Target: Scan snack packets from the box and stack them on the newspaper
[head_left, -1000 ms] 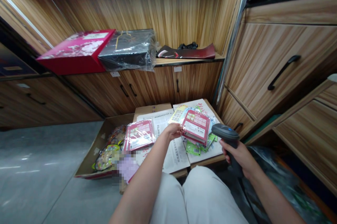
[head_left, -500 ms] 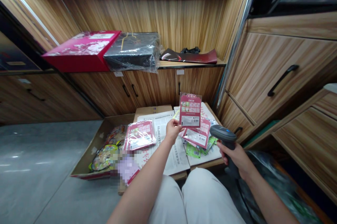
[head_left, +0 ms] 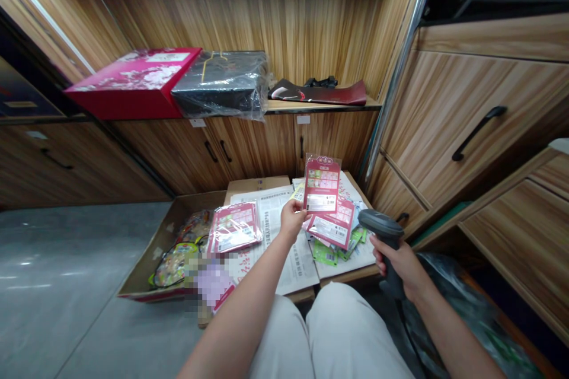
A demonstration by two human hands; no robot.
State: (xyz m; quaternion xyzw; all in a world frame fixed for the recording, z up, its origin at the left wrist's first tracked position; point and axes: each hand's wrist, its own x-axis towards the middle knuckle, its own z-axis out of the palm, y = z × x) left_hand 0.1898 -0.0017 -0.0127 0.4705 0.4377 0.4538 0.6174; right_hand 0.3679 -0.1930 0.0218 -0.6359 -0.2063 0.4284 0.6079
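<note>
Between the thumb and fingers of my left hand [head_left: 293, 220] is the lower left corner of a red card in a clear plastic sleeve [head_left: 322, 184], held upright with a barcode label near its bottom. My right hand [head_left: 402, 263] is wrapped round the grip of a dark grey barcode scanner [head_left: 383, 226], whose head faces left toward the card. Just below the held card lies another red card packet [head_left: 332, 228], on top of green packets [head_left: 326, 253]. A stack of similar red packets [head_left: 235, 226] rests to the left on newspaper [head_left: 291, 263].
An open cardboard box [head_left: 144, 269] with colourful bagged items stands at the left. On the shelf behind are a pink box [head_left: 133, 85], a black plastic-wrapped box [head_left: 222, 85] and a dark red flat item [head_left: 329, 94]. Wooden cabinets [head_left: 480, 112] close off the right, beside a plastic bag [head_left: 462, 302].
The held card has barely shifted. The scanner has moved slightly to the right, and the blue light on top of it no longer shows. The view has tilted down a little.
</note>
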